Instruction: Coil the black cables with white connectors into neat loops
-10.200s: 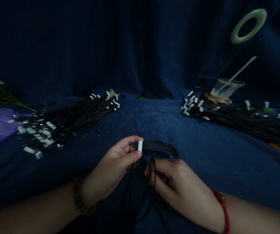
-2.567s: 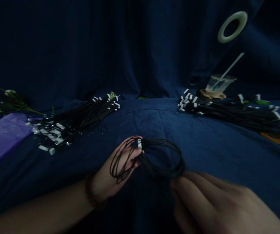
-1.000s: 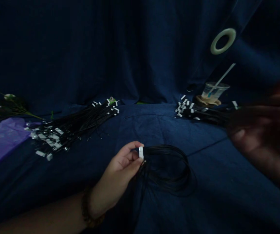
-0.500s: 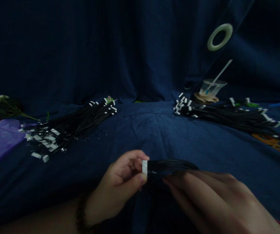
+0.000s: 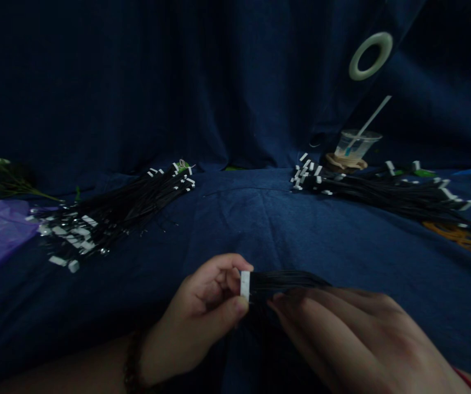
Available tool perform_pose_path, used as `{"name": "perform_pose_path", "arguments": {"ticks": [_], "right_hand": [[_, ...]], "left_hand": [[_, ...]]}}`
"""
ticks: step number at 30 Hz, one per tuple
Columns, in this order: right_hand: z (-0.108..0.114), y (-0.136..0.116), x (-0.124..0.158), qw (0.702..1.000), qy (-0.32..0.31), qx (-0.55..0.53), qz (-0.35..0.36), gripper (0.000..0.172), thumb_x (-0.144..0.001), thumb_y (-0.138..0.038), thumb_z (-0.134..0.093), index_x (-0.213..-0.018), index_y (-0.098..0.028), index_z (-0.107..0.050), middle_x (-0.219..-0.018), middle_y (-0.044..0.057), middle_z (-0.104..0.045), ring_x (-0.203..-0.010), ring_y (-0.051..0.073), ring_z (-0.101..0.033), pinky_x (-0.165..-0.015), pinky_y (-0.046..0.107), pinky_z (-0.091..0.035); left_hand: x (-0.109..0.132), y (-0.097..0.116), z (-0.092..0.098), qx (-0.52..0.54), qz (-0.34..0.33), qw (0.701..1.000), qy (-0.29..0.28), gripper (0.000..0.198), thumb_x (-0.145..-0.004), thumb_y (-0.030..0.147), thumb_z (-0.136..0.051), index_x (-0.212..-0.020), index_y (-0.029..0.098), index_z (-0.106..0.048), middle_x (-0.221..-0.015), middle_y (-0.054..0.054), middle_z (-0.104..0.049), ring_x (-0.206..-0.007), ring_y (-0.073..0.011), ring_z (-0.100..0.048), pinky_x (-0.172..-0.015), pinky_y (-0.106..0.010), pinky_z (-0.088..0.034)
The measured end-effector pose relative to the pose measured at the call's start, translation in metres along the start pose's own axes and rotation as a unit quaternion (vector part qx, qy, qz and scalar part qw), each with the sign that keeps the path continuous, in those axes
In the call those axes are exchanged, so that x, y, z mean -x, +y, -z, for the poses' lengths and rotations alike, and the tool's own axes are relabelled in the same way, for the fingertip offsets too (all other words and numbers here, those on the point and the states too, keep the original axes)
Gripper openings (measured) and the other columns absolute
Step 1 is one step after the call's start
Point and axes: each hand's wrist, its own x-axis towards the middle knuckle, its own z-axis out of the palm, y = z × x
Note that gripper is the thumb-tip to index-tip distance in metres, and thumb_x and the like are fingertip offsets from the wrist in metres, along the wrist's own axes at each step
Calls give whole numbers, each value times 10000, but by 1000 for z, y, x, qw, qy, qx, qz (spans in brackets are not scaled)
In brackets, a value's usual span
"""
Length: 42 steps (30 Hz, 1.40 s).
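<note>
A white plastic connector (image 5: 245,287) stands upright between the thumb and forefinger of my left hand (image 5: 202,309). Several thin black wires (image 5: 285,279) lead out of its right side and bend away toward my right hand (image 5: 350,334). That hand is closed, its thumb and fingertips pinched together just right of the connector, along the wires. The fingers and the dark hide exactly which strands lie in the pinch. Tiny shiny ends show faintly between the connector and the right fingertips.
Left lies a pile of black cables with white connectors (image 5: 116,205), beside a purple bag (image 5: 1,235) and flowers (image 5: 0,163). Right are another cable pile (image 5: 387,194), orange cords (image 5: 461,241) and a clear cup with a straw (image 5: 356,143). A pale ring (image 5: 371,56) is on the blue curtain.
My right fingertips have come slightly left, closer to the connector. My left hand keeps its grip, with the connector turned a little. The view has shifted slightly.
</note>
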Motion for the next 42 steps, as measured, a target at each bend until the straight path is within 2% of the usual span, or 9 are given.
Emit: {"name": "perform_pose_path", "arguments": {"ticks": [2,6,11,13,17,26,32,42], "right_hand": [[0,0,1,1000,-20,-23,7,401,-944,-236,-212,-734,-229,-554,-660,-34,-620,-558,116,-590,-495,243,-444],[-3,0,1,999,32,-14,17,438,-946,-224,-175,-700,-223,-538,-614,-31,-604,-515,119,-575,-466,262,-423],[-4,0,-1,1000,3,-1,19,392,-938,-215,-229,-703,-231,-542,-607,-46,-606,-501,115,-576,-444,260,-422],[-4,1,-1,1000,27,-5,14,397,-939,-224,-222,-710,-232,-545,-596,-48,-603,-489,115,-571,-436,262,-419],[-4,2,1,999,38,-3,18,422,-940,-214,-194,-748,-223,-570,-633,-40,-630,-514,112,-589,-460,257,-442],[-6,1,3,1000,11,-2,19,407,-931,-210,-227,-702,-225,-564,-627,-29,-631,-508,116,-588,-453,253,-441],[-10,-1,5,998,62,10,17,414,-900,-147,-207,-660,-220,-536,-631,-7,-646,-480,134,-582,-430,280,-414],[-10,-1,3,999,40,12,30,452,-925,-194,-195,-655,-213,-556,-605,-16,-623,-447,125,-550,-424,257,-430]], "left_hand": [[0,-1,1,-5,-1,1000,3,283,-805,149,-572,-1030,320,-567,-781,48,-545,-632,-16,-462,-551,-76,-377],[0,-1,1,-7,3,1000,6,284,-806,155,-569,-1033,325,-565,-790,45,-554,-640,-24,-472,-550,-84,-387],[-1,-1,-1,-1,2,1000,7,276,-800,148,-577,-1019,315,-575,-779,44,-553,-640,-26,-475,-560,-92,-394],[-1,0,-2,4,-1,1000,5,269,-800,143,-576,-1011,310,-577,-771,45,-557,-636,-25,-476,-562,-92,-393],[-1,1,-1,-8,2,1000,3,270,-799,146,-577,-1014,309,-573,-770,45,-554,-637,-28,-477,-560,-95,-394],[0,0,-1,-12,1,1000,-3,264,-806,155,-568,-1017,315,-570,-787,43,-555,-659,-35,-482,-565,-104,-395],[0,3,-2,-18,10,1000,7,261,-803,162,-574,-1013,317,-574,-792,41,-562,-667,-41,-491,-575,-114,-402],[1,3,-2,-51,8,999,-7,256,-797,151,-574,-996,311,-576,-741,49,-520,-651,-42,-464,-593,-122,-385]]}}
